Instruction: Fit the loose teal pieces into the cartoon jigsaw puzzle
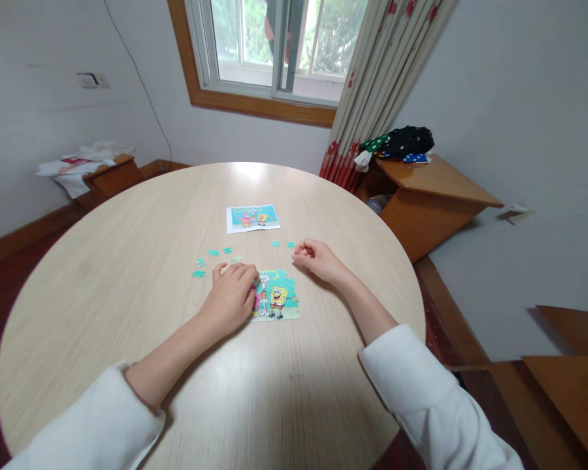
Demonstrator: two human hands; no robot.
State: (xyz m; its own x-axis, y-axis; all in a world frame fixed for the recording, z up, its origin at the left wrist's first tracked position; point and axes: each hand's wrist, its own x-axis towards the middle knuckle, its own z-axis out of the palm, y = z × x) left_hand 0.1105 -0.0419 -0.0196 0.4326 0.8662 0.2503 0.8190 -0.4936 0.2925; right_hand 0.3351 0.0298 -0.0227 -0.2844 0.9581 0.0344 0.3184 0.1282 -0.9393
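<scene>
A partly assembled jigsaw puzzle [287, 297] with cartoon figures on a blue-green background lies flat on the round table. My left hand [232, 294] rests palm down across its left side, fingers apart and covering that part. Beyond the puzzle's upper right corner, my right hand [318, 260] is closed with the fingers curled in; whatever it may hold is hidden. Just left of its fingertips lies a loose puzzle piece [291, 245], with another piece [275, 244] farther left. Several more loose pieces [213, 252] are scattered beyond and left of my left hand.
A printed picture [253, 219] of the same cartoon scene lies farther back on the pale wooden table [142, 261]. Behind the table are a window [279, 46] and a curtain [372, 78]. Cloths [406, 142] sit on a wooden stand [431, 183] at the right.
</scene>
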